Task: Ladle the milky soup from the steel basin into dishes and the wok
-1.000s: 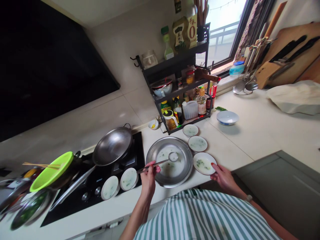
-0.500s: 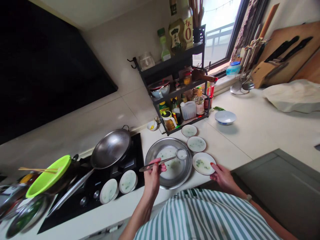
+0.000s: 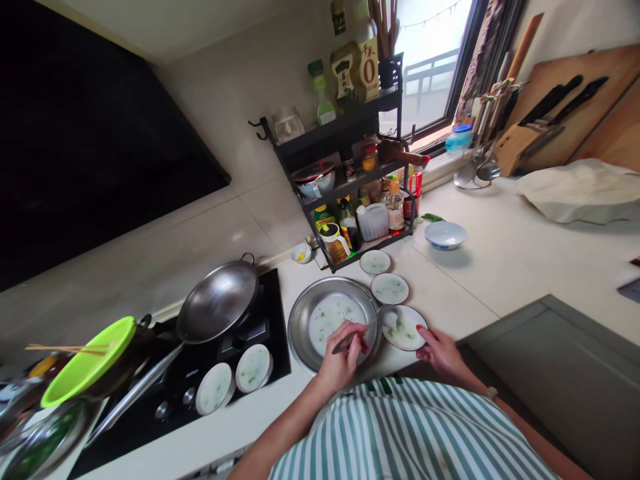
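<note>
My left hand [image 3: 345,353] is closed round the handle of a metal ladle [image 3: 388,318]. The ladle's head is tipped over a small bowl [image 3: 413,345] of whitish liquid with green bits. At that bowl's right side, my right hand [image 3: 440,355] pinches the rim between thumb and fingers. Under my left hand is a wide steel basin [image 3: 300,312] holding the same kind of liquid. Behind the gripped bowl stand two more filled bowls, a middle one [image 3: 390,289] and a smaller-looking far one [image 3: 375,261].
Two filled bowls [image 3: 254,368] stand at the front of the black hob [image 3: 270,293], near a wok [image 3: 220,303] with a long handle. A seasoning rack [image 3: 345,180] is against the wall. A pale blue bowl [image 3: 445,235] and a knife block [image 3: 525,141] are to the right.
The ladle has moved right from above the basin to the bowl in my right hand and tipped. My left hand has come right and nearer to me; the right keeps its grip.
</note>
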A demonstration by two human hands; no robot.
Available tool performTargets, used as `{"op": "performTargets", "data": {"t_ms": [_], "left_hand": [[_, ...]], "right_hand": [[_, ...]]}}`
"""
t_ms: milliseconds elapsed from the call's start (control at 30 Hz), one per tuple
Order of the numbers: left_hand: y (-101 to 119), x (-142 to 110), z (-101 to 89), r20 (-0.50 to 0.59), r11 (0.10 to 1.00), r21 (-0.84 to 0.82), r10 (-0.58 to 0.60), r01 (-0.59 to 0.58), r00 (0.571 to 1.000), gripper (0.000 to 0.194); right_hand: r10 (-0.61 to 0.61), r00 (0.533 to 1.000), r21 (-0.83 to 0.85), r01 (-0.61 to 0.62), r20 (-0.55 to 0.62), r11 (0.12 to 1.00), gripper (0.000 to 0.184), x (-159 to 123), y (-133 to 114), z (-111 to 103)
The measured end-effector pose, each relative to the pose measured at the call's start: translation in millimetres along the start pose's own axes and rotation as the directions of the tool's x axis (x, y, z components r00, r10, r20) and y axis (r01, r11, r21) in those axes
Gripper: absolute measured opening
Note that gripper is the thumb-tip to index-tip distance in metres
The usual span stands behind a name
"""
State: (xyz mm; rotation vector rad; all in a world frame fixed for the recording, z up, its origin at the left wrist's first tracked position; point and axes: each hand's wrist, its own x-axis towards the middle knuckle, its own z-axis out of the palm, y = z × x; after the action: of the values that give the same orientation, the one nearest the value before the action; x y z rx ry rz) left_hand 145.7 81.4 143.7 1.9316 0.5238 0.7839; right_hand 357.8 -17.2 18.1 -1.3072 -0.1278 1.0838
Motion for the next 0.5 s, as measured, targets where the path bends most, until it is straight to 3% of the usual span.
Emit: {"op": "performTargets", "data": {"t_ms": [133, 233, 300, 400, 500], "left_hand": [[2, -2, -1.4, 0.205, 0.974, 0.127, 0.158, -0.187, 0.966, 0.027], [2, -5, -0.9, 0.232, 0.964, 0.138, 0.192, -0.227, 0.954, 0.028], [-1, -7, 0.6, 0.160, 0.981, 0.101, 0.151, -0.168, 0.976, 0.027], [-6, -8, 2.3, -0.021, 0.996, -0.085, -0.022, 0.020, 1.000, 0.026], [-13, -8, -2.1, -0.199, 0.919, -0.344, -0.272, 0.193, 0.942, 0.028]], "right_hand": [[-0.001, 1.000, -0.017, 0.001, -0.002, 1.000, 0.030, 0, 0, -1], [-0.007, 1.000, -0.022, 0.007, -0.001, 1.000, 0.029, 0, 0, 0], [-0.010, 1.000, -0.025, 0.010, -0.001, 1.000, 0.027, 0, 0, 1], [-0.016, 1.000, -0.038, 0.016, 0.003, 0.999, 0.024, 0, -1, 2], [-0.015, 1.000, -0.057, 0.015, 0.004, 0.998, 0.022, 0, -2, 2]]}}
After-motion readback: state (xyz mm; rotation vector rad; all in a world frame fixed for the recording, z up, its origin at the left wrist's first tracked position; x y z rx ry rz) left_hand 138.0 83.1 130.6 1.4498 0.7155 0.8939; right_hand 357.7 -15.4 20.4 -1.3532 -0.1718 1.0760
